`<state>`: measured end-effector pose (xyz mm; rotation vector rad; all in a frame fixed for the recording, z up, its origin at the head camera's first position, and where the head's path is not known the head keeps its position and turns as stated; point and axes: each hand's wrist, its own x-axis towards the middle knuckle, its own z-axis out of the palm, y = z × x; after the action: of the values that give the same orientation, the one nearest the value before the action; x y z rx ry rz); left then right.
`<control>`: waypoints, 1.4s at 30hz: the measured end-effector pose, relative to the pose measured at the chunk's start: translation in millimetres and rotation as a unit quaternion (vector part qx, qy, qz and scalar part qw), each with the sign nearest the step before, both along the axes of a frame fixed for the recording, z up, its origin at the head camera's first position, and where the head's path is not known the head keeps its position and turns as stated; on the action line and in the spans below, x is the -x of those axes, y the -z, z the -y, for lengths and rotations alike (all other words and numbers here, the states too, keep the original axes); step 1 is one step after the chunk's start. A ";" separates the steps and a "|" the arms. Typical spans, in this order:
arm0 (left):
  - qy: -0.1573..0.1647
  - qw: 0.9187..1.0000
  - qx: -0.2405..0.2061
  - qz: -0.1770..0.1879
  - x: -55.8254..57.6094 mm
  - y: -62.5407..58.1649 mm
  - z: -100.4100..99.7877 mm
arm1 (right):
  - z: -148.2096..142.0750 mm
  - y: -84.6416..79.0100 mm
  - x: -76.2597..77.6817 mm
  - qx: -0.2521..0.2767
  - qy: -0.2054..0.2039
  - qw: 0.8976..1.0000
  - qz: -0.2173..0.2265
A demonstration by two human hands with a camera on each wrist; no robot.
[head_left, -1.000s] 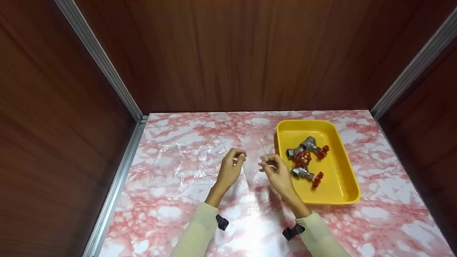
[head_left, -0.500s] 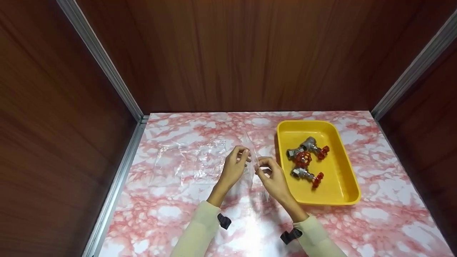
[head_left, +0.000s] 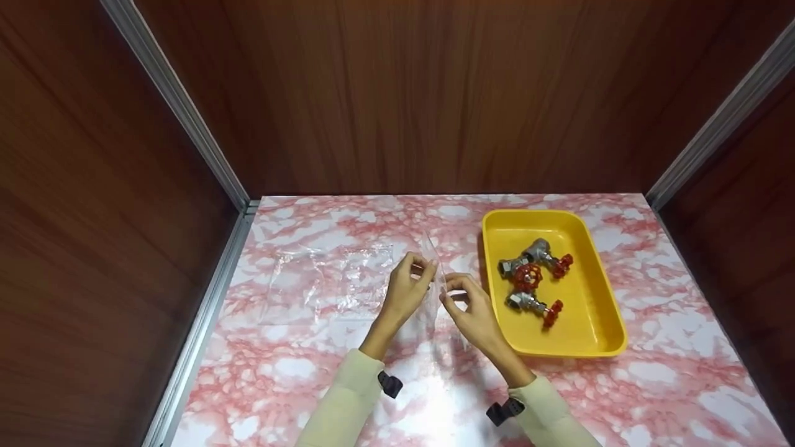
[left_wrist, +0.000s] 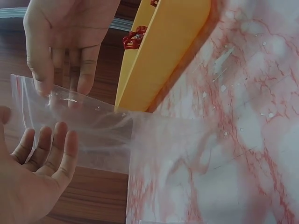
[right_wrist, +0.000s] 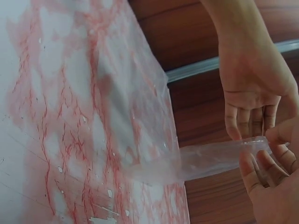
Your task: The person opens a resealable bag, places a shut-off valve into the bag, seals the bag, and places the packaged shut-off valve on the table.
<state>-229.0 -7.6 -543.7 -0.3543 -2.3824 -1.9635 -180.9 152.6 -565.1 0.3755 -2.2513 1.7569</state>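
One clear zip-lock bag [left_wrist: 105, 142] pinched near its mouth by left hand [head_left: 407, 289] and right hand [head_left: 476, 312], presumably keeping limp film upright.

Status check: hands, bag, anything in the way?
Left hand and right hand gripping clear bag. Yellow tray close on right, three valves inside. Nothing seen blocking hands.

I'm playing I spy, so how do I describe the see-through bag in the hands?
On the red and white marbled table, find the yellow rectangular plastic tray. Just left of it, a left hand and right hand hold a clear plastic bag. Only this one is gripped; the other clear bags lie flat.
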 end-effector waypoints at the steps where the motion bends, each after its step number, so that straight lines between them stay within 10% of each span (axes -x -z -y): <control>1: -0.004 1.000 0.006 -0.004 -0.4 -0.2 0.0 | -0.2 0.2 -0.2 0.001 -0.003 1.000 -0.001; 31: 0.047 0.995 0.071 -0.057 -4.9 0.7 -0.1 | -3.6 -25.9 22.2 0.080 -0.013 0.989 0.125; 42: 0.048 0.997 0.043 -0.035 -4.2 4.6 1.2 | -6.9 -23.5 23.0 0.021 0.067 0.990 0.120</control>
<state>-224.8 -8.8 -548.3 -0.5411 -2.4552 -1.8557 -203.9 159.5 -541.6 0.0020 -2.3322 1.8612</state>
